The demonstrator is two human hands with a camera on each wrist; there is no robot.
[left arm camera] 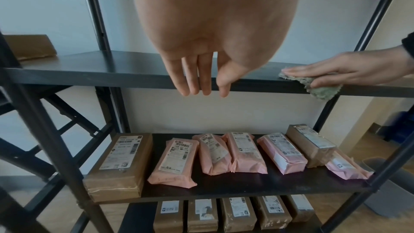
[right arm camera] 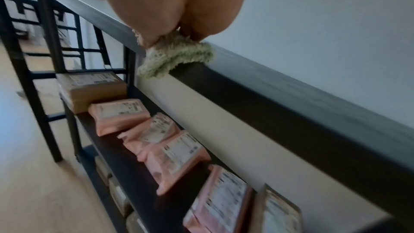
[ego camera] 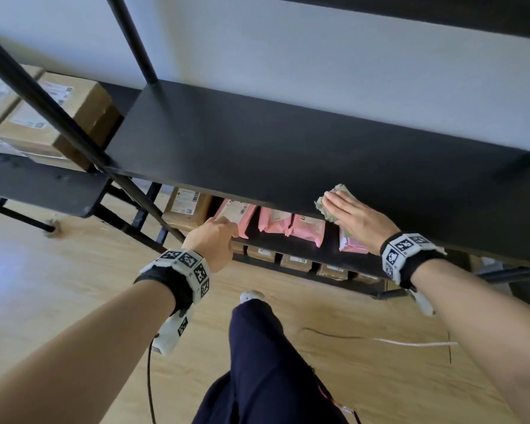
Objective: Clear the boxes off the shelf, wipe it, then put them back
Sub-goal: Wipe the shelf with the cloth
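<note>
Pale wood floor (ego camera: 83, 289) underfoot, and the left hand (ego camera: 215, 240) hangs loose-fingered, holding nothing, just before the black shelf (ego camera: 288, 148). Right hand (ego camera: 354, 216) lies flat, pressing a green cloth (ego camera: 326, 209) on the shelf's front edge. Brown boxes (ego camera: 55, 117) sit on the neighbouring rack left, long axes running toward the white wall (ego camera: 318, 56).

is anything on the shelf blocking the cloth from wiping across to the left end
Nothing visible does. The right hand presses the cloth at the front edge of the shelf, whose top is bare to its left end. The left hand hangs open in front of the edge, not on top.
</note>
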